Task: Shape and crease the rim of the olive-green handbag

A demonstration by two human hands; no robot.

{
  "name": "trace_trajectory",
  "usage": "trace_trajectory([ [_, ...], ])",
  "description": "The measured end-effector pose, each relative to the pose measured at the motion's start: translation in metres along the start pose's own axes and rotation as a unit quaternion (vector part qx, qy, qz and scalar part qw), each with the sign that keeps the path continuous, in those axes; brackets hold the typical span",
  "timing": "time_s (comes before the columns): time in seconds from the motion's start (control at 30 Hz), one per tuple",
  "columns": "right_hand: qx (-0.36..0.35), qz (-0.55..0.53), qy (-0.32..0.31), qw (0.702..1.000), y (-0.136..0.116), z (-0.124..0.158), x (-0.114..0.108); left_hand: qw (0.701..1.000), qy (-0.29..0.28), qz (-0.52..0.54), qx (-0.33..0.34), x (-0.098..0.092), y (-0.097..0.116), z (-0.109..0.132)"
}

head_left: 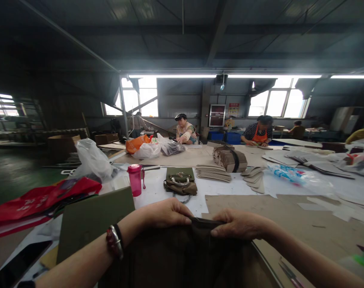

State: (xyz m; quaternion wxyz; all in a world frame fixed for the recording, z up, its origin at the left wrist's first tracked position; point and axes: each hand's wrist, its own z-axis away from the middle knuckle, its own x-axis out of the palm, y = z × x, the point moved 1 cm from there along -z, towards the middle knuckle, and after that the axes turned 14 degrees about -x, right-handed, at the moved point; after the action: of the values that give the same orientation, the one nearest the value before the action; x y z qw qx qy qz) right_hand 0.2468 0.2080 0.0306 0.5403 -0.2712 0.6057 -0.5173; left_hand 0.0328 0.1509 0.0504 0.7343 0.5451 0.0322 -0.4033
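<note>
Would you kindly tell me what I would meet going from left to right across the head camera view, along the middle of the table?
Red printed bag → white plastic bag → pink drinking bottle → brown bag with metal clasp → strapped bundle of kraft pieces → clear plastic bag with blue print

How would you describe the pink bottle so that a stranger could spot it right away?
On the long white work table, look past the left hand, which pinches the dark brown fabric. A pink plastic drink bottle stands upright there, a red strap at its side. It is the only bright pink thing nearby, just left of the olive bag with a metal clasp.
</note>
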Motion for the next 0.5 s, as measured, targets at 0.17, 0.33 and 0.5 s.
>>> trace_trajectory([
  [0.17, 0.003, 0.001, 0.003, 1.000, 0.0012, -0.0021, -0.0010, 1.000, -0.008, 0.001, -0.004, -0.0018, -0.0020, -0.0035],
  [0.33, -0.010, 0.026, -0.008, 1.000, 0.0018, -0.0040, -0.0029, 1.000, -0.006, 0.005, -0.008, -0.0045, -0.0018, -0.0053],
  [0.5, -0.012, 0.077, -0.006, 0.997, -0.0043, 0.0025, -0.0048, 0.999, 0.009, -0.019, -0.024, -0.0001, 0.0015, -0.0012],
])
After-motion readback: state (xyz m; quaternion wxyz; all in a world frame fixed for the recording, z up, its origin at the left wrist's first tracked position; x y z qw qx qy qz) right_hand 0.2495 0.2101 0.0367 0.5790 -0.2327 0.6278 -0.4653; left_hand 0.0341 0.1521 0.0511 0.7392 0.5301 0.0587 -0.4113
